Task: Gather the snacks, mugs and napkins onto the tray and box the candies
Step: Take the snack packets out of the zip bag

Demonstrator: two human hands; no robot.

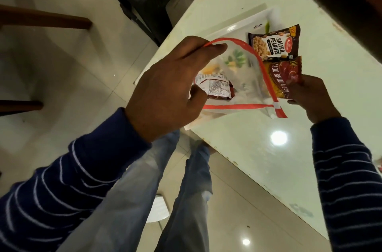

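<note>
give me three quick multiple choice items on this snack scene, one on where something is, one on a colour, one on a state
1. Where is the salted peanuts packet?
A. lying on the white tray
B. on the floor
C. inside the bag

2. What colour is the trim on the clear plastic bag?
A. blue
B. red
C. green

3. What is the right hand doing?
A. resting flat on the table
B. hanging empty
C. gripping the aloo bhujia packet

Answers: 1 A, it lies on the tray beyond the bag. 2 B, a red band rims the mouth. 3 C, its fingers pinch the packet's lower corner, while the left hand holds the bag open.
</note>
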